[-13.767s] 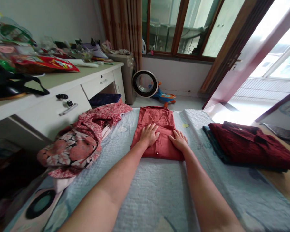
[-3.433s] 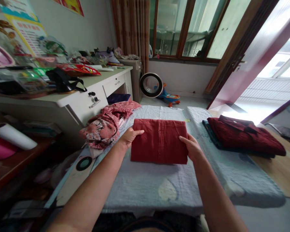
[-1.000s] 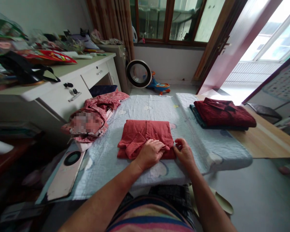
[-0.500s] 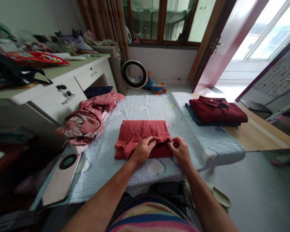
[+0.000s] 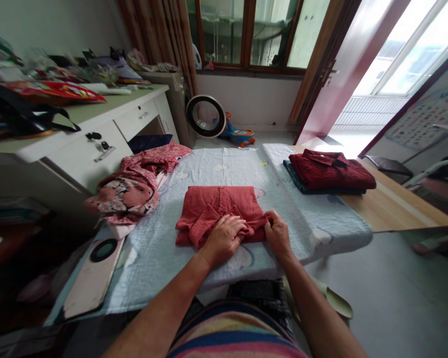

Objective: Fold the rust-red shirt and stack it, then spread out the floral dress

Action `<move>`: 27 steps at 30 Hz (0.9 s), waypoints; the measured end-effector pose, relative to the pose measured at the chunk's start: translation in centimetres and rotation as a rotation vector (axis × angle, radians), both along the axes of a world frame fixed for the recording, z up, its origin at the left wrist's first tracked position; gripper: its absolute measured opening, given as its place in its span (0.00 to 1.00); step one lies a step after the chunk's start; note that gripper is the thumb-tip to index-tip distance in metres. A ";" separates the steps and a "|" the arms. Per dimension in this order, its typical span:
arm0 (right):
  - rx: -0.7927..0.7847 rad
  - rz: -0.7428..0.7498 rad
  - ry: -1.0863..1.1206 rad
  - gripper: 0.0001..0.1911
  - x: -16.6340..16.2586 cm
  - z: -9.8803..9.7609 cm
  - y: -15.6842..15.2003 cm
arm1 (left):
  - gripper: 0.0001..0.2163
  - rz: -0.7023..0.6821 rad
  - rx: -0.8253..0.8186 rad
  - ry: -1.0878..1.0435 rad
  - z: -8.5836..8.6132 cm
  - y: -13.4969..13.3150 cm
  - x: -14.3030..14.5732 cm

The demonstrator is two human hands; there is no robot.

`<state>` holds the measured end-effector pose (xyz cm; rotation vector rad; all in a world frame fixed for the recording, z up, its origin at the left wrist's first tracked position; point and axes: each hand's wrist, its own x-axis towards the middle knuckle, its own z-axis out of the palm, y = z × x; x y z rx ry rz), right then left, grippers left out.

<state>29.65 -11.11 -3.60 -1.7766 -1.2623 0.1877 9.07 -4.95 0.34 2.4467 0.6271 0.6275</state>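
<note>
A coral-red shirt (image 5: 224, 201) lies folded into a rectangle on the light blue quilted cover (image 5: 216, 164), its collar and button placket facing up. My left hand (image 5: 224, 237) rests on the collar area with fingers stretched out and lying flat on the cloth. At the shirt's right edge, my right hand (image 5: 278, 232) pinches a bit of the fabric between thumb and fingers. Part of the collar is hidden under my left hand.
Folded dark red clothing (image 5: 330, 171) lies on a dark teal folded garment (image 5: 296, 179) at the right, beside bare wooden board (image 5: 403, 209). Crumpled pink floral clothes (image 5: 130, 189) lie at the left. Near them is a pale flat panel with a black ring (image 5: 93, 283).
My left hand has gone from pinching the collar fabric to lying flat on it. My right hand still grips the right edge, and the collar there now sits flatter.
</note>
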 end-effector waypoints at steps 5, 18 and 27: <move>0.051 0.032 0.047 0.12 0.4 0.1 -0.2 | 0.16 -0.008 0.092 0.094 -0.5 -0.6 -0.4; 0.029 0.099 0.468 0.20 0.4 0.4 0.4 | 0.23 -0.019 0.158 0.113 -0.7 -0.9 -0.6; -0.297 -0.033 0.086 0.13 2.0 1.7 0.5 | 0.24 -0.018 0.213 0.095 -1.2 -1.0 -0.8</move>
